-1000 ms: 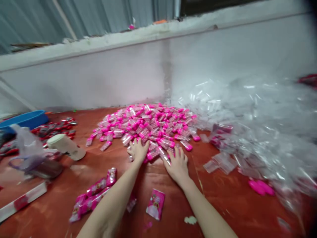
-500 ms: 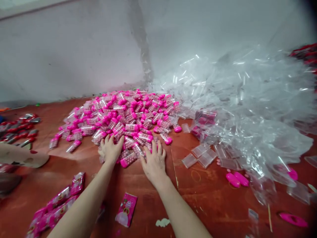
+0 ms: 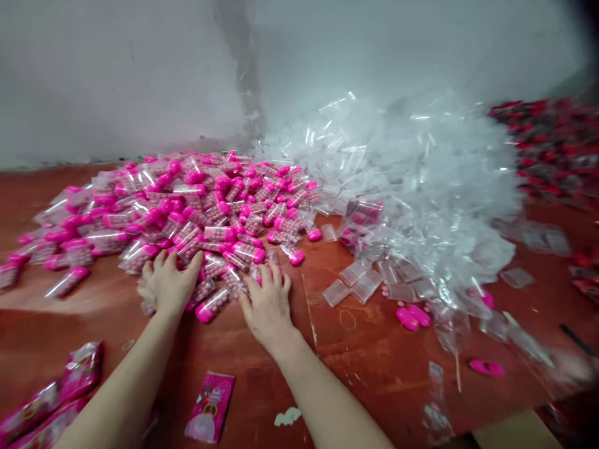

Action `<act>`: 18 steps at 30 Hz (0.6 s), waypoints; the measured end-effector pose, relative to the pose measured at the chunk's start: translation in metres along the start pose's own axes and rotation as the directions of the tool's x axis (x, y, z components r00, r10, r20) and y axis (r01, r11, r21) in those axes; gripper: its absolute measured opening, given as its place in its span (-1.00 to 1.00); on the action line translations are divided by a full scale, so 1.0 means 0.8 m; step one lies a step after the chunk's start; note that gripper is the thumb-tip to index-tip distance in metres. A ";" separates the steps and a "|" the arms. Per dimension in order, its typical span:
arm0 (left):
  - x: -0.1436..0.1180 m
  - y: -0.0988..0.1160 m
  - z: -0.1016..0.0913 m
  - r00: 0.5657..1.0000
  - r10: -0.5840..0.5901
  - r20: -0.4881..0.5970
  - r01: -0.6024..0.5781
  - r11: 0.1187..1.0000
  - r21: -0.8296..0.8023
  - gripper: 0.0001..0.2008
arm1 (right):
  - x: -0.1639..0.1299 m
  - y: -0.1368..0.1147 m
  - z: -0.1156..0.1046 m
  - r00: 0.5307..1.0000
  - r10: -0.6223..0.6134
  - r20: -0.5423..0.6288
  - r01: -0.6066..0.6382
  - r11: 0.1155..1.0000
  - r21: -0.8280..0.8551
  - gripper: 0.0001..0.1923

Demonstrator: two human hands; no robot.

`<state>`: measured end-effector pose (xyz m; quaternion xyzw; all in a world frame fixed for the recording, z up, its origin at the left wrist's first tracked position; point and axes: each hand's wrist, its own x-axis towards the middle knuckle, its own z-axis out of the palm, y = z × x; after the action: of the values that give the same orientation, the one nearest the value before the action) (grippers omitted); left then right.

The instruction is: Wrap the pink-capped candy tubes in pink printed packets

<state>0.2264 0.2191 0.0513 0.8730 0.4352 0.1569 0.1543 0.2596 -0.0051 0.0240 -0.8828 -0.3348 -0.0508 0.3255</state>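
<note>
My left hand (image 3: 167, 284) lies flat with fingers spread on the near edge of the heap of pink-capped tubes (image 3: 196, 206), and my right hand (image 3: 267, 302) lies flat just beside it, fingers splayed over the same edge; neither hand is clamped on anything, both palms press down on the tubes. The two hands are near each other but apart, with a few tubes between them. The heap rests on a reddish-brown wooden table (image 3: 374, 349) that runs up to a pale grey wall (image 3: 116, 75). Each tube is clear, filled with small pink beads and sealed in a clear sleeve. To the right of the heap a big mound of empty clear plastic bags (image 3: 421, 187) touches it. Pink printed packets (image 3: 209, 405) lie near my forearms, and red items (image 3: 552, 143) sit blurred at far right
</note>
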 end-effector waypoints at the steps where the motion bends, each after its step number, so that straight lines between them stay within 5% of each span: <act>1: 0.001 0.000 0.001 0.999 -0.019 -0.037 0.019 1.000 -0.005 -0.34 | 0.002 0.004 0.000 1.000 0.001 -0.025 -0.001 1.000 0.002 -0.61; 11: -0.002 0.003 0.007 0.993 -0.031 -0.112 0.018 0.993 -0.118 -0.20 | 0.059 0.068 -0.044 0.916 0.222 -0.333 -0.237 0.972 -0.002 -0.55; 18: -0.009 0.007 0.004 0.995 -0.031 -0.090 0.019 0.992 -0.128 -0.29 | 0.156 0.097 -0.072 0.896 0.396 -0.202 -0.426 0.894 -0.135 -0.46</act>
<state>0.2273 0.2094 0.0499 0.8478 0.4417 0.2222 0.1914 0.4115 -0.0149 0.0656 -0.9513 -0.1051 -0.0849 0.2770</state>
